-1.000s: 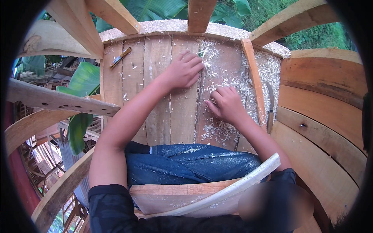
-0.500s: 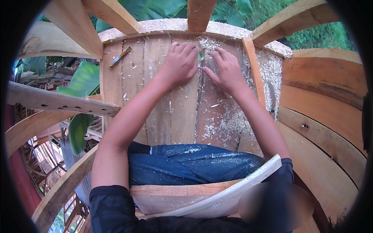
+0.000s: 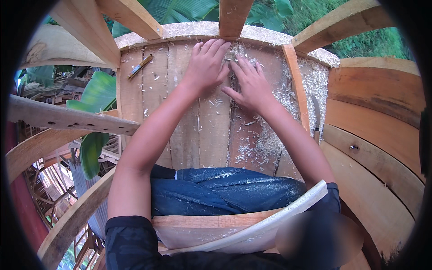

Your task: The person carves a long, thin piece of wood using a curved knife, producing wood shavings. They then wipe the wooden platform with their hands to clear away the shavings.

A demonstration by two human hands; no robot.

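My left hand (image 3: 207, 64) lies palm down on the plank floor (image 3: 182, 121), its fingers stretched toward the far curved beam (image 3: 193, 32). Close beside it, my right hand (image 3: 250, 86) is low over the boards with thumb and fingers apart. Pale wood shavings (image 3: 245, 50) are gathered at the fingertips, near the foot of an upright timber (image 3: 233, 22). Whatever lies under the palms is hidden. I see nothing gripped in either hand.
A slim yellow-brown object (image 3: 140, 66) lies at the left. A slanting wooden strip (image 3: 295, 85) stands at the right, with heaped shavings (image 3: 317, 78) and a curved-blade knife (image 3: 317, 118) beyond it. Ribs and side planks (image 3: 373, 114) surround me. A timber crosspiece (image 3: 216, 221) crosses near my lap.
My right hand has shifted left, closer to my left hand. The left hand has slid slightly farther out, and its fingers are straighter.
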